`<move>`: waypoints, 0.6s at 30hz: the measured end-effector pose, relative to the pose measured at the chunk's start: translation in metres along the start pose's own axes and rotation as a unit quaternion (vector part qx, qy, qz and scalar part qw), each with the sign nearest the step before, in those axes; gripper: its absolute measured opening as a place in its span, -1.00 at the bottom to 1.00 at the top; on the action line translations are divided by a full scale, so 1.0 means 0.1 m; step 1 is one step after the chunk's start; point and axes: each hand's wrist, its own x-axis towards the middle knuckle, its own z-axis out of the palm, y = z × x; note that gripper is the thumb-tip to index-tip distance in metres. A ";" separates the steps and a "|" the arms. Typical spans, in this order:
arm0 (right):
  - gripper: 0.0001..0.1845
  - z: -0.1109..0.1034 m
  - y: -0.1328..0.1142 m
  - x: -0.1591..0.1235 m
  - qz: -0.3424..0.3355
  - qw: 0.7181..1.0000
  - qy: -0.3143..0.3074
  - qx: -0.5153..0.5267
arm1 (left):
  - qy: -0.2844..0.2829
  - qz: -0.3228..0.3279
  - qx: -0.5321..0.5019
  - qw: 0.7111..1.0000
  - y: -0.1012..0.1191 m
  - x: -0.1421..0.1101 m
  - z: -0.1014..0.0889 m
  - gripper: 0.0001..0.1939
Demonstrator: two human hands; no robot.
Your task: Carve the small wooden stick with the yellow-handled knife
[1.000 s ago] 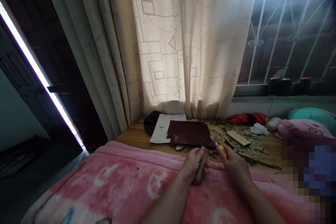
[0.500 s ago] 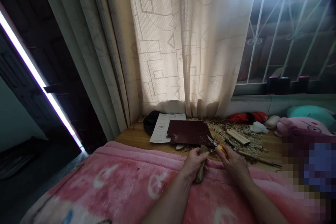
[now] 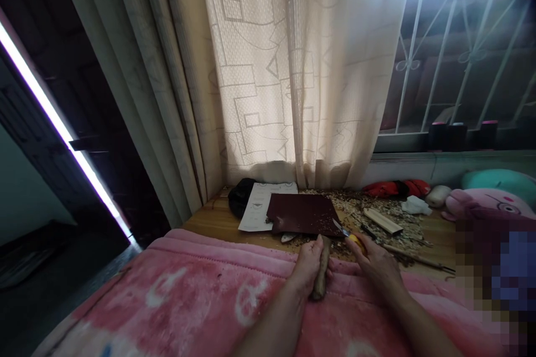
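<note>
My left hand [image 3: 307, 265] is closed round a short brown wooden stick [image 3: 321, 276] that stands nearly upright over the pink blanket [image 3: 196, 295]. Just to its right, my right hand [image 3: 374, 264] grips a small carving knife with a yellow handle [image 3: 355, 241]. The knife's blade [image 3: 339, 228] points up and left, past the top end of the stick and a little apart from it. Both hands hover at the near edge of the wooden table [image 3: 218, 220].
A dark red sheet [image 3: 301, 213] lies on the table beside a white printed paper [image 3: 259, 206] and a black object [image 3: 243, 196]. Wood shavings [image 3: 377, 206], a pale wood piece [image 3: 381, 220] and thin tools [image 3: 419, 259] lie at the right. Plush toys [image 3: 486, 201] sit far right; curtains hang behind.
The knife blade swung in toward the stick's top end and then out again to the right. My left hand shifted the stick slightly; the view tilted a little.
</note>
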 end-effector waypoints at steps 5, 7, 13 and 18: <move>-0.55 0.01 0.02 0.03 -0.004 1.000 -0.027 0.012 | 0.005 -0.017 -0.035 0.999 0.03 -0.01 -0.02 -0.47; -0.54 0.02 0.03 0.03 -0.013 0.999 -0.036 0.010 | -0.001 -0.021 -0.044 0.999 0.04 -0.02 -0.03 -0.49; -0.54 0.01 0.02 -0.01 -0.027 0.999 -0.039 0.011 | -0.020 -0.036 -0.033 0.999 0.09 -0.05 -0.02 -0.42; -0.52 -0.02 -0.01 -0.03 -0.017 0.999 -0.040 -0.002 | -0.011 -0.031 -0.025 0.999 0.09 -0.05 -0.02 -0.46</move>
